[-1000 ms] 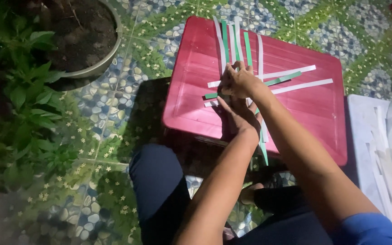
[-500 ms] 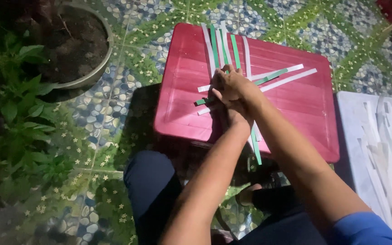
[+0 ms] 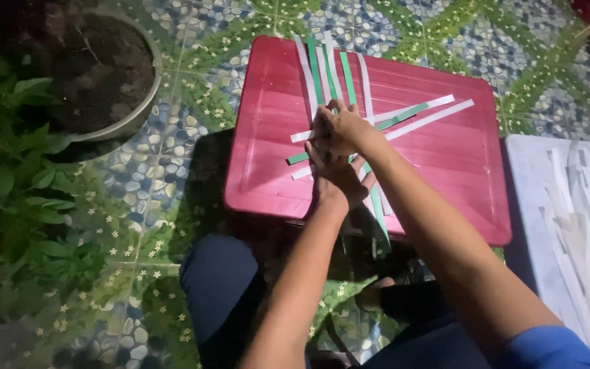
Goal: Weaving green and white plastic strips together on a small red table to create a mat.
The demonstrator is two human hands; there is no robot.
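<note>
Paper strips (image 3: 349, 89) are being held crossed on the red stool (image 3: 268, 164), long axes running away and across. Right hand (image 3: 339, 130), overlapping left hand (image 3: 336, 179), is nearer the crossing; fingers pressed flat together on strips.

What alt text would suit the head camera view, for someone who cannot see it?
Two bare hands, left hand and right hand, press on crossed green and white paper strips lying on a red plastic stool. A soil-filled pot and leafy plants sit to the left on patterned tile floor.
</note>
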